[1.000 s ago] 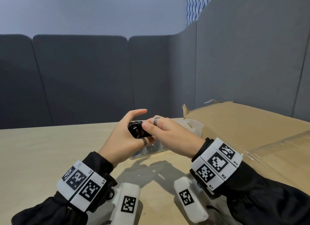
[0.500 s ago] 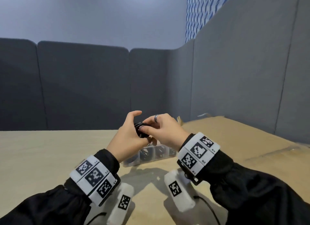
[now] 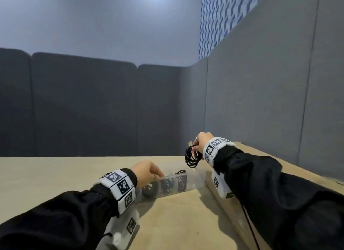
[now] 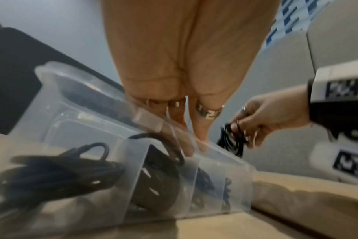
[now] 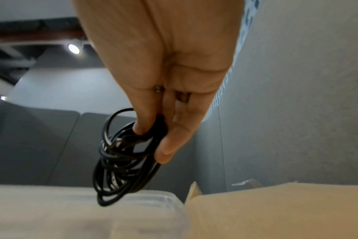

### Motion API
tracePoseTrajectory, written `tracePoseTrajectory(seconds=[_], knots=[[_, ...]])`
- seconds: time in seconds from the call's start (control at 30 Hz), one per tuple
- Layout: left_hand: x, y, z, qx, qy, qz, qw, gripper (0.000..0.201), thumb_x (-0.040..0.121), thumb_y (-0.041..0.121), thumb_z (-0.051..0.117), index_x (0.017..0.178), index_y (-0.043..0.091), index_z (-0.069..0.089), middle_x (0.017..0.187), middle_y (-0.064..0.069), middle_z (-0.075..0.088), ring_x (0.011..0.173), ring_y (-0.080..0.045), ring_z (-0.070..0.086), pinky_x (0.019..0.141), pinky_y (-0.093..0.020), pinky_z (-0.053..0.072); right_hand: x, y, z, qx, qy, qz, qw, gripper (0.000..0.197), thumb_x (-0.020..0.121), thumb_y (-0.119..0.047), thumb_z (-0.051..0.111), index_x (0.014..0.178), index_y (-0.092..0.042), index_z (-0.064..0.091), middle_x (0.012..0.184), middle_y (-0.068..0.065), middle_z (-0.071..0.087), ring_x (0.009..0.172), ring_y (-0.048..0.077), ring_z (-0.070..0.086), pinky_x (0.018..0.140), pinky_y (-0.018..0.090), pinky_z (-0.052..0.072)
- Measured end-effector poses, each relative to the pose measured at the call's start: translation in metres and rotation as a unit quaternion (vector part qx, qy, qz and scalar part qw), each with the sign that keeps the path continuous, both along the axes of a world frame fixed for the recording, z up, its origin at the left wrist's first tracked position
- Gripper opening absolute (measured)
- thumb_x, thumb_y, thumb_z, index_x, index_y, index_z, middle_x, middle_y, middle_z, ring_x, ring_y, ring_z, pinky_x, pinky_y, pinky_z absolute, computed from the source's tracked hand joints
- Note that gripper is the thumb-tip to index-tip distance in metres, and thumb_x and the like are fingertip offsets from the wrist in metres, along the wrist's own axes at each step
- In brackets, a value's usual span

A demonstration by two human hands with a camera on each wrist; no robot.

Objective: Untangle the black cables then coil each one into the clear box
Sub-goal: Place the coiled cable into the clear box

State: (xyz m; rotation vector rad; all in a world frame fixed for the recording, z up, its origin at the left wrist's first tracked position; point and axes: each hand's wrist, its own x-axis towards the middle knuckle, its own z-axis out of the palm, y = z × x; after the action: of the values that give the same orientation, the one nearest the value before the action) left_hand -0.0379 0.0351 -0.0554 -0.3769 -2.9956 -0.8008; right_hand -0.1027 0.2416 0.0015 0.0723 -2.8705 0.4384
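My right hand point(image 3: 195, 147) is raised above the right end of the clear box point(image 3: 193, 177) and pinches a coiled black cable point(image 3: 191, 157) that hangs free. In the right wrist view thumb and fingers point(image 5: 165, 150) hold the coil point(image 5: 121, 165) just over the box's rim point(image 5: 149, 198). My left hand point(image 3: 158, 176) holds the box's rim near its left end; the fingers point(image 4: 198, 134) reach over its wall. The divided box point(image 4: 76, 103) holds several coiled black cables point(image 4: 57, 174), one per compartment.
The box stands on a pale wooden table point(image 3: 55, 175). A flat cardboard box point(image 5: 276, 213) lies close against its right end. Grey partition panels point(image 3: 83, 108) close off the back and right side.
Both hands held the coil together over the box; now the left hand has let go and dropped to the box's rim, while the right hand carried the coil right. The head view tilted up.
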Motion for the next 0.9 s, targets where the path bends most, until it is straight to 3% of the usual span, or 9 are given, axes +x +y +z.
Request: tracePoseTrajectory(seconds=[0.17, 0.37, 0.43, 0.53, 0.6, 0.7, 0.77, 0.8, 0.9], knots=[[-0.008, -0.007, -0.003, 0.024, -0.003, -0.006, 1.0, 0.017, 0.09, 0.015, 0.061, 0.101, 0.019, 0.073, 0.101, 0.0, 0.07, 0.094, -0.013, 0.063, 0.082, -0.022, 0.048, -0.031, -0.003, -0.025, 0.171, -0.057, 0.005, 0.984, 0.026, 0.076, -0.024, 0.067, 0.099, -0.011, 0.068, 0.111, 0.011, 0.067, 0.093, 0.03, 0.067, 0.086, 0.039, 0.054], [-0.012, -0.012, -0.005, 0.072, -0.018, -0.011, 0.997, 0.014, 0.089, 0.017, 0.063, 0.09, 0.022, 0.075, 0.09, 0.001, 0.072, 0.083, -0.011, 0.063, 0.073, -0.019, 0.05, -0.039, -0.007, -0.04, 0.215, -0.076, 0.012, 0.973, 0.058, 0.083, -0.021, 0.06, 0.135, -0.002, 0.041, 0.135, 0.021, 0.051, 0.107, 0.032, 0.062, 0.092, 0.043, 0.049], [-0.012, -0.012, -0.005, 0.075, -0.018, -0.012, 0.997, 0.014, 0.089, 0.017, 0.063, 0.087, 0.025, 0.075, 0.089, 0.001, 0.072, 0.081, -0.01, 0.062, 0.075, -0.021, 0.051, -0.037, -0.009, -0.04, 0.23, -0.083, 0.008, 0.97, 0.052, 0.09, -0.019, 0.054, 0.136, -0.001, 0.038, 0.143, 0.017, 0.044, 0.117, 0.033, 0.055, 0.099, 0.045, 0.043], [-0.012, -0.013, -0.005, 0.089, -0.023, -0.012, 0.996, 0.016, 0.088, 0.017, 0.064, 0.079, 0.027, 0.074, 0.086, 0.001, 0.073, 0.078, -0.01, 0.062, 0.075, -0.022, 0.052, -0.035, -0.013, -0.037, 0.233, -0.082, 0.009, 0.969, 0.054, 0.088, -0.013, 0.056, 0.136, 0.004, 0.037, 0.129, 0.022, 0.054, 0.107, 0.033, 0.061, 0.097, 0.043, 0.046], [-0.012, -0.014, -0.006, 0.106, -0.03, -0.012, 0.994, 0.015, 0.087, 0.017, 0.066, 0.078, 0.026, 0.074, 0.087, -0.002, 0.073, 0.075, -0.01, 0.062, 0.072, -0.02, 0.051, -0.03, -0.019, -0.034, 0.242, -0.1, 0.012, 0.965, 0.041, 0.09, -0.005, 0.053, 0.129, 0.006, 0.047, 0.12, 0.026, 0.057, 0.11, 0.034, 0.059, 0.102, 0.039, 0.039], [-0.012, -0.017, -0.007, 0.114, -0.029, -0.009, 0.993, 0.012, 0.086, 0.018, 0.067, 0.08, 0.025, 0.075, 0.088, -0.003, 0.074, 0.075, -0.01, 0.062, 0.074, -0.021, 0.051, -0.027, -0.025, -0.035, 0.308, -0.092, 0.039, 0.946, 0.019, 0.091, -0.001, 0.05, 0.105, 0.006, 0.061, 0.119, 0.024, 0.059, 0.094, 0.033, 0.061, 0.099, 0.04, 0.032], [-0.012, -0.019, -0.008, 0.118, -0.03, -0.01, 0.992, 0.011, 0.085, 0.019, 0.068, 0.079, 0.025, 0.075, 0.086, -0.002, 0.074, 0.075, -0.009, 0.063, 0.075, -0.021, 0.052, -0.024, -0.026, -0.042, 0.355, -0.103, 0.048, 0.928, 0.016, 0.091, -0.007, 0.052, 0.082, 0.003, 0.06, 0.097, 0.016, 0.064, 0.106, 0.036, 0.059, 0.114, 0.047, 0.018], [-0.011, -0.02, -0.009, 0.121, -0.03, -0.01, 0.992, 0.011, 0.085, 0.019, 0.068, 0.078, 0.025, 0.075, 0.086, -0.002, 0.074, 0.075, -0.008, 0.063, 0.073, -0.02, 0.051, -0.024, -0.024, -0.046, 0.363, -0.1, 0.039, 0.926, 0.018, 0.092, -0.011, 0.052, 0.086, 0.002, 0.061, 0.098, 0.017, 0.064, 0.113, 0.037, 0.055, 0.116, 0.048, 0.015], [-0.011, -0.02, -0.008, 0.124, -0.029, -0.013, 0.992, 0.011, 0.085, 0.018, 0.068, 0.079, 0.025, 0.075, 0.085, 0.001, 0.073, 0.074, -0.006, 0.062, 0.063, -0.015, 0.047, -0.008, -0.024, -0.046, 0.349, -0.074, 0.025, 0.934, 0.037, 0.098, -0.019, 0.045, 0.132, -0.004, 0.05, 0.142, 0.019, 0.043, 0.133, 0.029, 0.039, 0.113, 0.042, 0.02]])
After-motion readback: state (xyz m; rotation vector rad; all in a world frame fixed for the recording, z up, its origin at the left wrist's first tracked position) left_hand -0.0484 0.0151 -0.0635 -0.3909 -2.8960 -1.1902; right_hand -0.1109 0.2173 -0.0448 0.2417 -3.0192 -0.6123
